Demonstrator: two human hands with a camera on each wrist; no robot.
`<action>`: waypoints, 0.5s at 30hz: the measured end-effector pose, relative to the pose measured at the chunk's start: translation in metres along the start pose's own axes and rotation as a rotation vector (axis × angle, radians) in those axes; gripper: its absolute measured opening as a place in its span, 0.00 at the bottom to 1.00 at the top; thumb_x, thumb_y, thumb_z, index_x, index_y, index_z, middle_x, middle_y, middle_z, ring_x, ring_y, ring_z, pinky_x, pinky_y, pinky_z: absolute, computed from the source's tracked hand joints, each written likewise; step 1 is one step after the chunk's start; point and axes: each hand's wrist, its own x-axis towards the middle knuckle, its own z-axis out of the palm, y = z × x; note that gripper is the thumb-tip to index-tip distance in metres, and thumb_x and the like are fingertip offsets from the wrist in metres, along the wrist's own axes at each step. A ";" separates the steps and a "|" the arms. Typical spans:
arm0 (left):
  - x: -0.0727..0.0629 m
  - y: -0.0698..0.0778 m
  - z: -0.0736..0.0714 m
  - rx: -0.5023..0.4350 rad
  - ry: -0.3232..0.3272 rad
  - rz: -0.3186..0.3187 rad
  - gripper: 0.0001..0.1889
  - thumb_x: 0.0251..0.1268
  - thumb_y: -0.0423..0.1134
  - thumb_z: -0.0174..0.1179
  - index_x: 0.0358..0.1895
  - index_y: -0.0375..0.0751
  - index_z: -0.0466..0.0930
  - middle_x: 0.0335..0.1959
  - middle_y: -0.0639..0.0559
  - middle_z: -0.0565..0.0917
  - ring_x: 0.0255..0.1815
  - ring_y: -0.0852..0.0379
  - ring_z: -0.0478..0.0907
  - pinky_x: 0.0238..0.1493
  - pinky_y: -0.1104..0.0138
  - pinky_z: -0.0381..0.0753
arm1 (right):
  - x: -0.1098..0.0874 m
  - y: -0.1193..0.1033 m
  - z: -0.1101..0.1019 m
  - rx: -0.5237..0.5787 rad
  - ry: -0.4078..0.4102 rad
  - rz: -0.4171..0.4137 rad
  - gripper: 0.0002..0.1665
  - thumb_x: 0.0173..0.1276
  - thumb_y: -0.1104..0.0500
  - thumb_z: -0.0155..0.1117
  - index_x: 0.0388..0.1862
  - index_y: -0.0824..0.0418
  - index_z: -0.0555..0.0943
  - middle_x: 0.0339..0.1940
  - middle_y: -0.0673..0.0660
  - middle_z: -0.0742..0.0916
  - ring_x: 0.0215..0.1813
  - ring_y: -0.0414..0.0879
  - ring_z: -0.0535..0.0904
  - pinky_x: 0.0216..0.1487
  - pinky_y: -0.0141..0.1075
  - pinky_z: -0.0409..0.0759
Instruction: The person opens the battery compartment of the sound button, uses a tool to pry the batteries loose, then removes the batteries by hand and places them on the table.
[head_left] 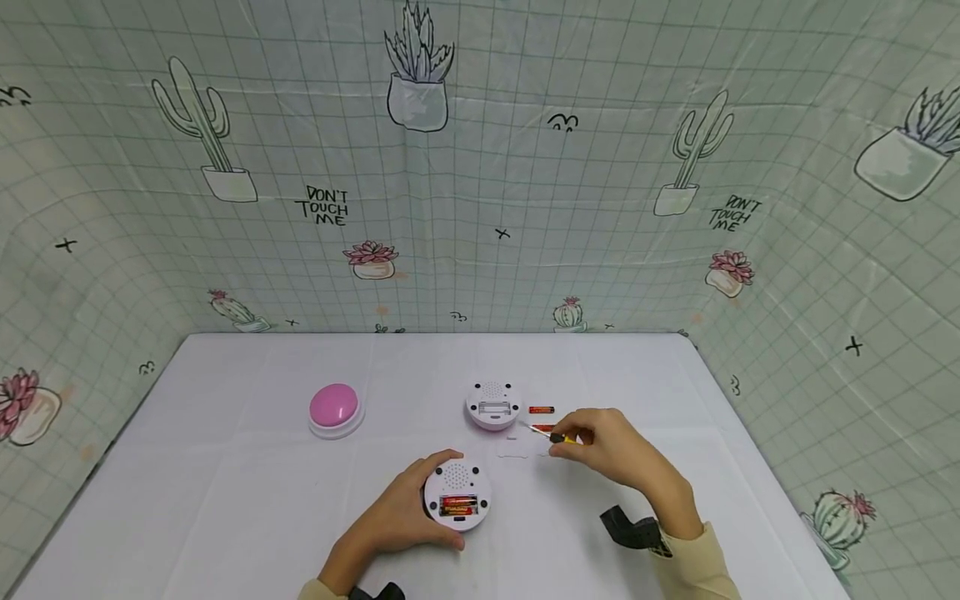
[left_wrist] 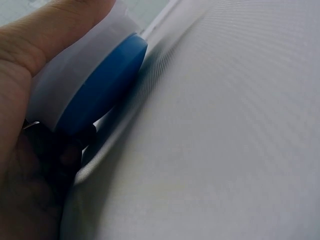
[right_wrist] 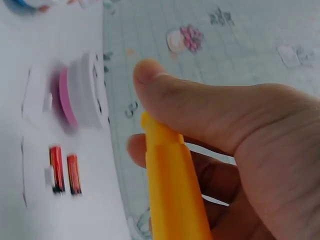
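My left hand (head_left: 401, 508) grips a round white push-button buzzer (head_left: 474, 481) from its left side, thumb in front and fingers behind. Its underside faces up, with red batteries (head_left: 457, 506) in the uncovered compartment. In the left wrist view its blue button (left_wrist: 102, 85) points down at the cloth. My right hand (head_left: 618, 450) holds a screwdriver (right_wrist: 175, 190) by its yellow handle, the shaft pointing left over the table. Just beyond the tip lies a second buzzer (head_left: 492, 418), upside down, its battery compartment bare. That one's button (right_wrist: 66, 97) shows pink in the right wrist view.
Two loose red batteries (right_wrist: 56, 170) lie beside the second buzzer. Thin white pieces (right_wrist: 34, 102) with dark edges rest nearby on the white tabletop (head_left: 225, 500). A third, pink-topped buzzer (head_left: 333, 407) stands upright at the left. Behind hangs a cactus-print curtain (head_left: 480, 167).
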 end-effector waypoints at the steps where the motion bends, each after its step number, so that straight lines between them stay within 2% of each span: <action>1: 0.000 0.000 0.000 -0.001 0.000 0.001 0.59 0.28 0.55 0.88 0.74 0.53 0.69 0.65 0.54 0.77 0.65 0.51 0.73 0.69 0.46 0.70 | -0.001 0.004 -0.003 -0.011 0.033 0.021 0.11 0.65 0.51 0.76 0.41 0.56 0.89 0.31 0.44 0.84 0.32 0.37 0.72 0.33 0.31 0.73; 8: 0.002 0.001 -0.001 -0.004 -0.005 -0.003 0.59 0.28 0.55 0.88 0.74 0.53 0.69 0.65 0.54 0.77 0.65 0.51 0.73 0.69 0.46 0.70 | -0.004 0.037 -0.017 -0.039 0.247 0.162 0.12 0.63 0.50 0.78 0.40 0.56 0.89 0.31 0.48 0.85 0.33 0.40 0.75 0.35 0.32 0.75; 15: 0.002 0.001 -0.001 0.004 -0.001 -0.009 0.59 0.29 0.56 0.88 0.74 0.54 0.69 0.66 0.54 0.77 0.66 0.51 0.73 0.69 0.45 0.69 | -0.005 0.077 -0.017 -0.059 0.402 0.276 0.15 0.64 0.54 0.77 0.41 0.64 0.89 0.32 0.57 0.88 0.33 0.46 0.81 0.33 0.33 0.77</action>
